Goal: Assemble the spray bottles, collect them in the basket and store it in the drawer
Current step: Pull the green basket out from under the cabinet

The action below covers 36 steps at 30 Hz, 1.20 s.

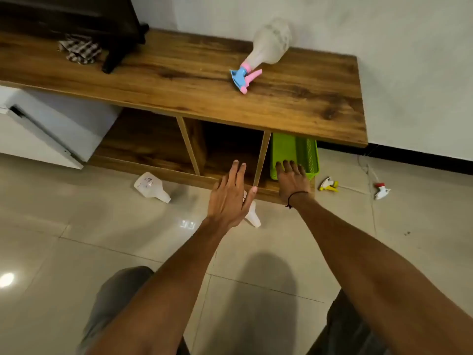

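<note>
A green basket [304, 152] sits in the rightmost open compartment of the low wooden cabinet [179, 80]. My right hand [293, 179] reaches to the basket's front rim, fingers straight and touching it. My left hand [230, 193] hovers open in front of the middle compartment, above a headless clear bottle [252, 216] that it partly hides. An assembled bottle with a blue and pink spray head [263, 51] lies on the cabinet top. Another headless white bottle [152, 187] lies on the floor at the left. A yellow spray head [329, 185] and a red spray head [382, 190] lie on the floor at the right.
A dark TV stand foot [120, 47] and a checked cloth [80, 51] occupy the cabinet top's left end. A white drawer unit [43, 134] stands open at the left. The floor is pale tile; my knees show at the bottom edge.
</note>
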Available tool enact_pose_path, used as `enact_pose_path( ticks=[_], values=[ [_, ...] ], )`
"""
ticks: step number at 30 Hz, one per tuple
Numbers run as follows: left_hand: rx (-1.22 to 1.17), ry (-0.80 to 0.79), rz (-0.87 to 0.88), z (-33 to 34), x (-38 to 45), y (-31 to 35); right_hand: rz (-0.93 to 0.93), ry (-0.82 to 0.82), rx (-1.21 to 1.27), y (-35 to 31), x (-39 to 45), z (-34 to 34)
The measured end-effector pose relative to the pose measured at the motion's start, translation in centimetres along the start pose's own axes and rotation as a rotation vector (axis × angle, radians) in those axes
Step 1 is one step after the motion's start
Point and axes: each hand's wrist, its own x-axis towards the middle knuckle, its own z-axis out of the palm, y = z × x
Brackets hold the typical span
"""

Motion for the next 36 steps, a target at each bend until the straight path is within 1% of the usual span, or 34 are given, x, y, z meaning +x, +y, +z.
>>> enact_pose_path(
  ticks=[3,5,7,9,11,14,16,19,21,23,25,28,33,36],
  values=[
    [-0.024,0.002,-0.014,2.5,0.5,-1.6,0.027,-0.028,-0.037,0.7,1.8,1.4],
    [-0.009,-0.021,-0.024,3.8,0.5,-2.6,0.037,-0.012,-0.048,0.7,2.3,1.7],
    [0.010,-0.037,0.000,4.7,-0.1,-2.6,0.020,0.027,-0.060,0.4,1.8,2.3],
    [0.017,-0.075,0.035,5.0,-0.6,-2.2,-0.006,0.024,-0.067,0.2,1.1,2.3],
    [-0.060,-0.168,0.026,5.4,-0.9,-1.5,-0.042,0.002,-0.054,-0.4,0.2,2.0],
    [-0.346,-0.448,-0.091,6.0,-1.3,-0.8,-0.107,-0.047,-0.020,-2.5,-1.8,1.7],
    [-0.533,-0.557,-0.161,6.5,-1.8,-0.3,-0.121,-0.062,0.044,-4.3,-3.0,1.8],
    [-0.757,-0.540,-0.252,7.9,-2.9,0.3,-0.086,-0.083,0.186,-6.7,-4.4,2.5],
    [-0.804,-0.523,-0.290,8.5,-4.0,0.5,-0.031,-0.102,0.275,-7.5,-5.3,3.5],
    [-0.832,-0.541,-0.357,9.7,-5.1,0.3,0.026,-0.120,0.338,-7.9,-6.0,4.9],
    [-0.818,-0.556,-0.416,10.8,-6.0,0.0,0.066,-0.152,0.379,-7.9,-6.7,6.3],
    [-0.773,-0.556,-0.451,12.4,-6.9,0.0,0.107,-0.190,0.419,-8.0,-7.7,8.4],
    [-0.737,-0.583,-0.449,14.8,-8.3,-0.2,0.175,-0.204,0.463,-8.0,-8.8,11.2],
    [-0.705,-0.573,-0.415,15.8,-8.7,0.1,0.198,-0.213,0.480,-7.8,-8.9,12.4]
  ],
)
